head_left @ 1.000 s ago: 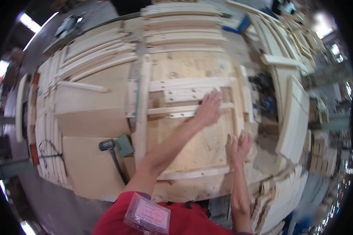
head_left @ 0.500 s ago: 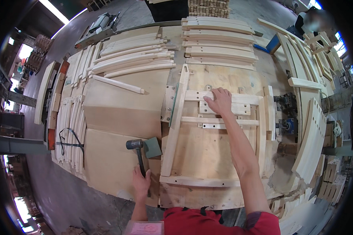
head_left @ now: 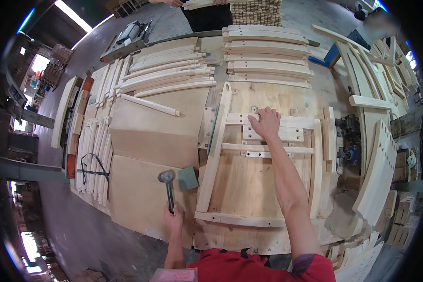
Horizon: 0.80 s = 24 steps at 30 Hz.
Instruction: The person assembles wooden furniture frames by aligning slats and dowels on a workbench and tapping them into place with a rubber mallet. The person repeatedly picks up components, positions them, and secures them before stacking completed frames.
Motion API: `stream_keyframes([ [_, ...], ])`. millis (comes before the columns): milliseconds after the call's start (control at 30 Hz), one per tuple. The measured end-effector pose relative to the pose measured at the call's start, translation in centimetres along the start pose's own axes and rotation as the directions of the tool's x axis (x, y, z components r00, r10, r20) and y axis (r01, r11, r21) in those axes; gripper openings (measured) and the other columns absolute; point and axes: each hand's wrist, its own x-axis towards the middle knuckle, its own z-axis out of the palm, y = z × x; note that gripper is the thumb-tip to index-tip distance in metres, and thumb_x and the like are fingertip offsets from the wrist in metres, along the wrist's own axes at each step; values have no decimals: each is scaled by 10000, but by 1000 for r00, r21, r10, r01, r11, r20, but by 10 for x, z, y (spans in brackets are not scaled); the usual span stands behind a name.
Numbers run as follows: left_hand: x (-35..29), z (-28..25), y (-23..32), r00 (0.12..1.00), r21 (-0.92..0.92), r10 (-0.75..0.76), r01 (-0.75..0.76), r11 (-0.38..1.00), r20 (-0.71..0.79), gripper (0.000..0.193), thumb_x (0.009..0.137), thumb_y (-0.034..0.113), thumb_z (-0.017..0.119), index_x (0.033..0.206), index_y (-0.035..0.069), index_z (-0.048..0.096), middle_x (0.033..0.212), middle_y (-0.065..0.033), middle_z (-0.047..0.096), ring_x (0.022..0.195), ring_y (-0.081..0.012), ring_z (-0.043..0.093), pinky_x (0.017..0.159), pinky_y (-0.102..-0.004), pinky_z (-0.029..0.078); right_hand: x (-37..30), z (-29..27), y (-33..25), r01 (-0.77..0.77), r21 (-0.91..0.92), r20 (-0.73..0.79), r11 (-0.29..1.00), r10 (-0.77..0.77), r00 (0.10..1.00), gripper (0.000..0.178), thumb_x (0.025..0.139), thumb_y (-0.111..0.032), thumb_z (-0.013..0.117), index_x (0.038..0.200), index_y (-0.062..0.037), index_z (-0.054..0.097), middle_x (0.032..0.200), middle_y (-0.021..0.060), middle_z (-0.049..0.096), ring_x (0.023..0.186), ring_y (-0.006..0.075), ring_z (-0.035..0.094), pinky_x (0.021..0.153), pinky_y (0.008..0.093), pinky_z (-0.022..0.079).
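A pale wooden frame (head_left: 215, 155) of side rails and cross slats lies flat on a plywood bench (head_left: 150, 141). My right hand (head_left: 265, 123) presses down on the frame's upper cross slat (head_left: 296, 122), fingers curled over it. My left hand (head_left: 173, 219) grips the black handle of a mallet (head_left: 167, 184) whose grey head rests on the bench, left of the frame's long left rail. A small green block (head_left: 188, 178) lies just right of the mallet head.
Stacks of curved and straight wooden slats (head_left: 265, 51) fill the far half of the bench and its left side. A metal clamp fixture (head_left: 348, 141) sits right of the frame. More curved parts (head_left: 378, 174) pile up at the right. Another person's hands (head_left: 174, 3) hold slats at the far edge.
My right hand shifted from the lower slat up to the upper cross slat. My left hand left the frame's right side and took hold of the mallet at the left.
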Motion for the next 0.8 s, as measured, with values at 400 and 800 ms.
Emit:
stream_keyframes([
  [400, 10, -32, 217, 921, -411, -145, 297, 862, 361, 324, 1065, 390, 500, 906, 115, 558, 650, 31, 504, 518, -76, 489, 450, -216, 371, -3, 3, 8, 36, -73, -82, 997, -42, 996, 256, 915, -338, 620, 961, -119, 746, 957, 100, 648, 985, 302, 575, 943, 470, 389],
  [800, 88, 127, 249, 795, 469, 539, -602, 646, 278, 300, 1057, 336, 415, 961, 81, 541, 757, -58, 506, 631, -203, 499, 567, -314, 464, -20, 6, 13, 146, 3, -67, 989, -146, 987, 238, 944, -285, 585, 938, -88, 718, 963, 111, 655, 994, 312, 592, 916, 475, 413],
])
